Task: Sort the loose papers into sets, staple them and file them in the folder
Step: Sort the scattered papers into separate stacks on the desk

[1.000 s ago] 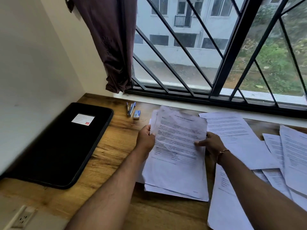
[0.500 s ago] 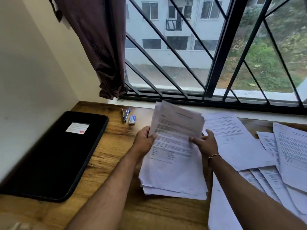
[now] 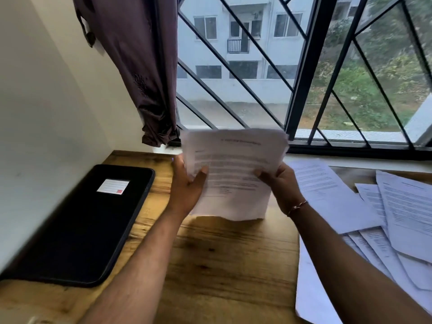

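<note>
Paper stack (image 3: 236,174) held upright before the window, lower edge just over the wooden desk (image 3: 222,265); contact unclear. Left hand (image 3: 187,185) pinching its left edge, thumb in front, fingers behind. Right hand (image 3: 280,183) pinching the right edge likewise, fingers hidden behind the sheets. Loose sheets (image 3: 397,206) fanned out at right; black folder (image 3: 77,225) flat at left.

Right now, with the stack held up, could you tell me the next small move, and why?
Probably tap the stack on the desk to square it: the left hand and right hand hold it upright, its sheet edges uneven.
</note>
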